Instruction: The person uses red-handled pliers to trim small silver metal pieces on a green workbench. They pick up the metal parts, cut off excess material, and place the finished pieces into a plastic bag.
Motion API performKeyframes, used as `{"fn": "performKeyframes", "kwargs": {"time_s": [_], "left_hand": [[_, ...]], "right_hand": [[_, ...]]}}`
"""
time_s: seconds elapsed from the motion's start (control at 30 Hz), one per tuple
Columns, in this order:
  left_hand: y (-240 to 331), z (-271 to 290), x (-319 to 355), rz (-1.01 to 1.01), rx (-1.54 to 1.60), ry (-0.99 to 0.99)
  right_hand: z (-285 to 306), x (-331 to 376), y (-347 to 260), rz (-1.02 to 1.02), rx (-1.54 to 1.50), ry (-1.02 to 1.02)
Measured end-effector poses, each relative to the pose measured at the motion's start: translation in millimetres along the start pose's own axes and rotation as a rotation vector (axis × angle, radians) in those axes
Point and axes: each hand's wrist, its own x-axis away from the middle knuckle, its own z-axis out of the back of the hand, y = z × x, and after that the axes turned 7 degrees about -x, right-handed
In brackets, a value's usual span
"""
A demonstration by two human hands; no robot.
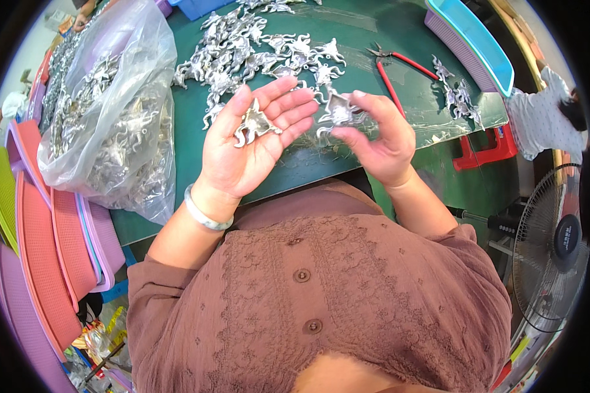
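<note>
My left hand (246, 141) is turned palm up with its fingers stretched out, holding a small silvery metal casting (255, 123) with curled, pointed arms across the palm. A similar metal casting (341, 112) is pinched between the thumb and fingers of my right hand (385, 139), just beside the left fingertips. Both hands are above the near edge of the green table (295, 164). Beyond them spreads a loose pile of such castings (233, 56). Red-handled cutting pliers (400, 64) lie to the right of the pile.
A clear plastic bag (121, 141) full of castings stands at the left. Stacked coloured baskets (39, 242) are below it. Several castings (460, 98) lie near a blue-and-purple basket (475, 39) at the right. A red stool (485, 152) and a fan (547, 249) stand lower right.
</note>
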Motion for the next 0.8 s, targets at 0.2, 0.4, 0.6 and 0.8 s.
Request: {"fn": "performKeyframes", "kwargs": {"time_s": [0.2,0.4,0.6,0.8], "left_hand": [[12,15,17,0.045,-0.141,0.077],[62,-15,38,-0.235,-0.959,0.374],[167,-28,57,-1.133,-2.005,0.635],[229,3,64,-0.315,-2.646,1.083]], "right_hand": [[55,10,43,-0.157,0.396,0.156],[88,25,64,-0.287,0.812,-0.044],[61,-14,58,-0.171,0.569,-0.177],[19,-61,87,-0.041,0.492,-0.558]]}}
